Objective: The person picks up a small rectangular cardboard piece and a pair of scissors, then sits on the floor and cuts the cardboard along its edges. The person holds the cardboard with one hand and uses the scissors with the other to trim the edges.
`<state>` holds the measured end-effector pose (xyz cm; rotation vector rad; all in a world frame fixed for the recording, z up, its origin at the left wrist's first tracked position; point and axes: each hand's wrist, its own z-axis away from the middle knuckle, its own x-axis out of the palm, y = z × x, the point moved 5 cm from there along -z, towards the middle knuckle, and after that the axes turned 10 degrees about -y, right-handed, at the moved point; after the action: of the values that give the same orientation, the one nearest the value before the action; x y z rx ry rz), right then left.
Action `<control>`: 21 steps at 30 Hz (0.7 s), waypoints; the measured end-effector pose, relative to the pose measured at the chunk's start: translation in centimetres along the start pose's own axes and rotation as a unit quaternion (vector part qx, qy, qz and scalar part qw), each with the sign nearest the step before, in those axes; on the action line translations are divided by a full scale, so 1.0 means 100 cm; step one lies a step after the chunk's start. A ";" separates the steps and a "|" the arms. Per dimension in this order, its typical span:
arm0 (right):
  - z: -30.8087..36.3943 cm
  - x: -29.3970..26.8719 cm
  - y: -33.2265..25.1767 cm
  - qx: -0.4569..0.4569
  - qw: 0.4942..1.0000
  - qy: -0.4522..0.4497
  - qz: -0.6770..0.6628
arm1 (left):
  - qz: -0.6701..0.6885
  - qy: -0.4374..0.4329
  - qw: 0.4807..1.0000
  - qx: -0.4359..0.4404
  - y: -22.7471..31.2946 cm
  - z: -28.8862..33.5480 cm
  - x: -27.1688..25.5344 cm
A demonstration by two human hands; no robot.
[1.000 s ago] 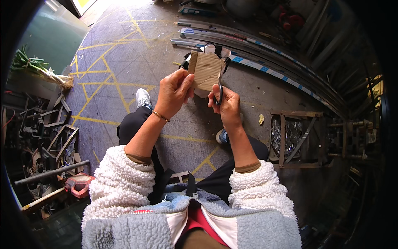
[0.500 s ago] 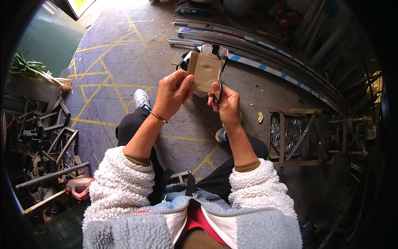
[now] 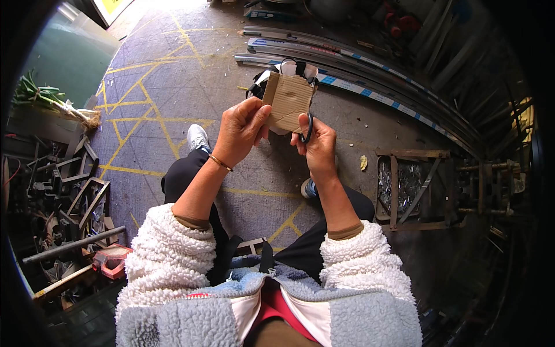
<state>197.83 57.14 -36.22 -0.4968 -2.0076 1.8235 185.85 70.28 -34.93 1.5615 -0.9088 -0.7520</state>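
Right hand (image 3: 319, 144) displaced slightly rightward since the previous frame, black looped handle (image 3: 311, 124) with it; left hand (image 3: 240, 130) practically unchanged. Cardboard piece (image 3: 290, 97) shows a little more of its right edge now.

Position: cardboard held up above the floor (image 3: 254, 168), extending beyond the fingertips of both hands. Left fingers (image 3: 260, 117) — pinching its lower left edge, thumb on the upward face. Right fingers (image 3: 303, 122) — curled about the looped handle, at the cardboard's lower right corner; cannot tell whether they also touch the cardboard. Black-and-white object (image 3: 307, 70) partly hidden behind the cardboard; kind unclear. Long metal bars (image 3: 370, 95) lie on the floor beyond, to the right.
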 end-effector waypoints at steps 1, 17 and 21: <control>0.000 0.000 0.000 -0.003 1.000 0.002 0.000 | 0.002 -0.001 1.000 0.002 0.000 0.000 0.000; 0.006 0.002 0.002 0.030 0.997 0.000 -0.072 | 0.015 0.118 0.992 0.027 0.001 0.000 -0.015; 0.006 0.005 0.004 0.030 0.997 -0.027 -0.058 | 0.013 0.142 0.989 0.034 0.003 0.000 -0.018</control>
<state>197.08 56.97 -36.62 -0.3093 -1.9665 1.8390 184.85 71.84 -34.69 1.6636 -0.7483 -0.4694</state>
